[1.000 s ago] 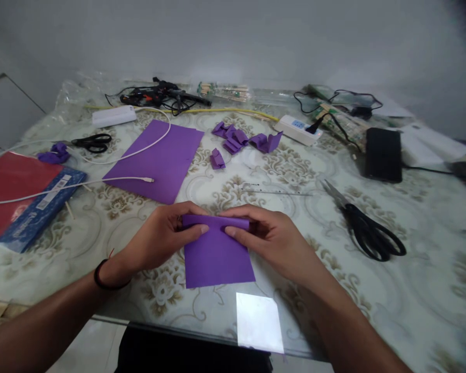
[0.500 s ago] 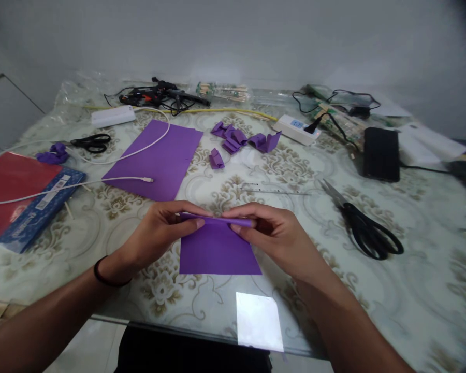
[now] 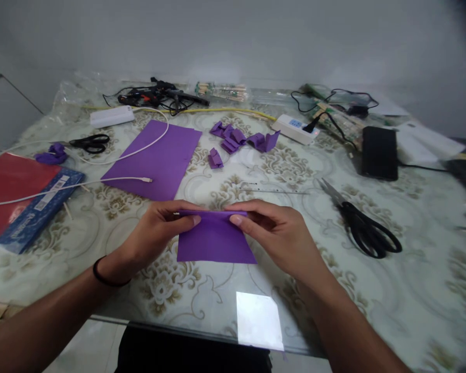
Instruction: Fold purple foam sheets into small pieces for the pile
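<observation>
A small purple paper sheet (image 3: 214,243) lies near the front of the patterned table (image 3: 279,280), its far edge folded over. My left hand (image 3: 155,235) pinches the fold's left end, thumb on top. My right hand (image 3: 274,230) pinches the right end the same way. Both hands are closed on the paper. A larger flat purple sheet (image 3: 155,158) lies behind on the left, and several small folded purple pieces (image 3: 236,139) lie farther back in the middle.
Black scissors (image 3: 361,228) lie to the right, a smaller pair (image 3: 89,142) at the back left. A white cable (image 3: 112,155) crosses the big sheet. A red and blue packet (image 3: 19,199) sits at the left, a power strip (image 3: 297,128) and a black phone (image 3: 379,153) at the back right.
The folded far edge has been rolled over further, so the visible part of the small sheet is shorter. Both hands have shifted slightly away from me.
</observation>
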A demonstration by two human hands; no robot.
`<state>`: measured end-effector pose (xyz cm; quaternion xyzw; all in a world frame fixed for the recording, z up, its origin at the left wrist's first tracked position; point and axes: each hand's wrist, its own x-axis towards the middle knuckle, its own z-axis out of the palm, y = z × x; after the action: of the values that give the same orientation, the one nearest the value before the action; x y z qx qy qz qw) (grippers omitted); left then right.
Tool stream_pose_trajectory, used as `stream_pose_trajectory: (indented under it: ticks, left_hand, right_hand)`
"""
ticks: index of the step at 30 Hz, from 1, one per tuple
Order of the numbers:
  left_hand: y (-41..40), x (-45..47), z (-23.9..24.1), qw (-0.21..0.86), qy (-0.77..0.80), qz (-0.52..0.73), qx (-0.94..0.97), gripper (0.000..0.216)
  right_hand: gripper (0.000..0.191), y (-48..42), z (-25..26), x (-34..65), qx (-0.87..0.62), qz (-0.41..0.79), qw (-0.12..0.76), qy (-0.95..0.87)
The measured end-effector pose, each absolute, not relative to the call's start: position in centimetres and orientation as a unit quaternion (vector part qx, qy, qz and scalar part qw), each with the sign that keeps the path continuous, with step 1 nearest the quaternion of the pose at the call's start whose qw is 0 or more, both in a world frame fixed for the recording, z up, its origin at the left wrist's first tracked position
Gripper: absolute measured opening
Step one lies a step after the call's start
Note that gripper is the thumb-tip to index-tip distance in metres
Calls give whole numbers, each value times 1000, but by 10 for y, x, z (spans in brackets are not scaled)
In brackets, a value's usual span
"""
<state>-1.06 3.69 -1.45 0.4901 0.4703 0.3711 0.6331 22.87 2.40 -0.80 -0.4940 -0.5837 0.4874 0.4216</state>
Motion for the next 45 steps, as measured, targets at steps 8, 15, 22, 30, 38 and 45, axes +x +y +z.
stream_pose_trajectory:
  ticks: [8,15,22,30,38,45]
  left_hand:
    - [35,-7,-6,666,460,350,471,22]
    - [40,-10,-3,611,448,339,558,15]
    - [36,-12,3,439,462,286,715,19]
    - [37,-14,2,437,461,277,721,15]
    - [34,-8,3,517,438,252,691,17]
    - [32,-7,-4,551,456,249,653,19]
  right_hand:
    - [18,24,-7,229,-487,483,416,-597]
    - [17,24,-8,230,-487,482,421,-595]
    - [18,24,-7,227,-468,513,398,-599]
    - [20,24,-5,229,-462,510,376,-620]
    - [12,19,-4,220,-469,480,370,-642]
    - [8,19,-13,215,-479,518,376,-601]
